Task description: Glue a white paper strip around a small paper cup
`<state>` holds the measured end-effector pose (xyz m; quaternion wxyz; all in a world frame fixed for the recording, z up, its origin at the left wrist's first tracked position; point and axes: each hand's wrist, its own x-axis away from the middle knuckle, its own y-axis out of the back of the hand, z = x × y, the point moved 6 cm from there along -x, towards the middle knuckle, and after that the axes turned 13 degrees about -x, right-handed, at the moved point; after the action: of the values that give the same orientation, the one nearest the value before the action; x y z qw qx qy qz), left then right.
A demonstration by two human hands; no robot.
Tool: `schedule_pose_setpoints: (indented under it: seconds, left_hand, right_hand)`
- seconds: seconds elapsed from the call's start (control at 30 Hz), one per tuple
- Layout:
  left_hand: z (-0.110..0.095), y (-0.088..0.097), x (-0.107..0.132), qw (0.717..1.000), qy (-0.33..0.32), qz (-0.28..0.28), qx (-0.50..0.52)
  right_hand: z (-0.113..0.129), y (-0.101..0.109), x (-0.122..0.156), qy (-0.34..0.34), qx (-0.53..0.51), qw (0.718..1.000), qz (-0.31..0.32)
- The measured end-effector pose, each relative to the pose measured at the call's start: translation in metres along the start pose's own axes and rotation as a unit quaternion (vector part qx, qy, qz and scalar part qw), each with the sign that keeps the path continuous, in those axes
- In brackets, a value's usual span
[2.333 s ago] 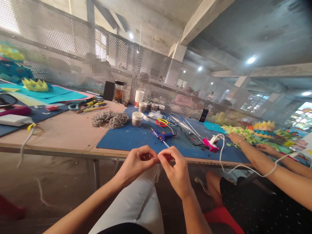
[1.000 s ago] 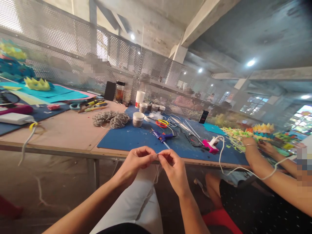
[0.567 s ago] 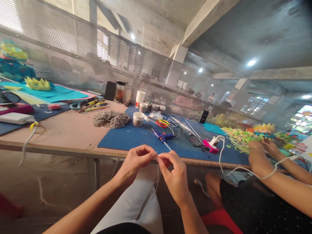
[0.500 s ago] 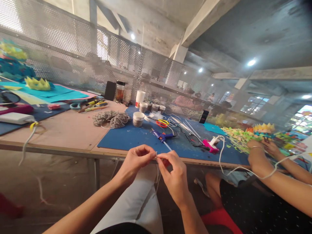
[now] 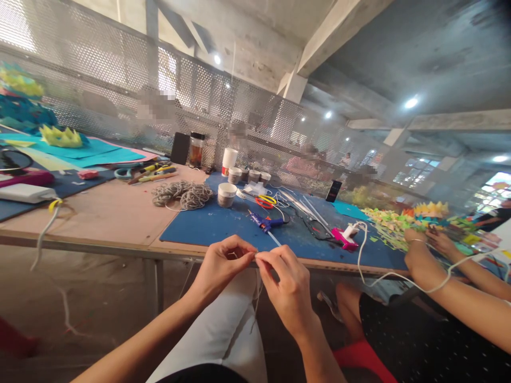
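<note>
My left hand (image 5: pixel 229 266) and my right hand (image 5: pixel 285 284) meet above my lap at the table's front edge. Both are closed in a pinch, fingertip to fingertip, on a thin cord; the held bit is tiny and mostly covered by the fingers. A loose length of the thin cord (image 5: pixel 258 300) dangles below, in front of my light trousers. Just beyond my fingers, a blue glue gun (image 5: pixel 261 222) lies on the blue mat (image 5: pixel 191 230) with a glue stick out of its back. A tangled heap of grey cord (image 5: pixel 181 195) rests further left.
Paper cups (image 5: pixel 227 196), orange-handled scissors (image 5: pixel 266 201) and a pink power strip (image 5: pixel 345 239) stand or lie on the table. A white cable (image 5: pixel 361 255) hangs over the edge. At right, a co-worker's hands (image 5: pixel 419 247) handle paper pieces. A perforated screen (image 5: pixel 199 90) closes the back.
My fingertips have drawn slightly closer together, covering more of the small held piece. My right hand has shifted a little. The co-worker's hands have moved slightly.
</note>
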<state>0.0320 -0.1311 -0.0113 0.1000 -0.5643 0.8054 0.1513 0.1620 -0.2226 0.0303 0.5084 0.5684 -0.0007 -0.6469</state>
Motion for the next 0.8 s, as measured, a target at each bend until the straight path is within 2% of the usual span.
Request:
schedule_pose_setpoints:
  seconds: [0.17, 0.3, 0.53, 0.73, 0.8]
  left_hand:
    - [-0.010, -0.001, 0.004, 0.998, -0.039, 0.016, -0.056]
    - [-0.012, -0.002, 0.006, 0.996, -0.054, 0.037, -0.068]
    - [-0.002, -0.005, 0.004, 0.997, -0.025, 0.064, 0.042]
    - [-0.007, -0.006, 0.005, 0.990, 0.024, 0.074, 0.116]
    - [-0.006, -0.006, 0.005, 0.988, 0.034, 0.068, 0.131]
  right_hand:
    - [-0.004, 0.002, -0.005, -0.031, -0.066, 0.997, -0.012]
    - [-0.010, 0.003, -0.010, -0.087, -0.164, 0.983, -0.018]
    - [-0.030, -0.005, -0.012, -0.226, -0.300, 0.927, 0.003]
    - [-0.039, -0.015, -0.010, -0.266, -0.398, 0.878, -0.001]
    - [-0.039, -0.018, -0.008, -0.271, -0.414, 0.869, -0.004]
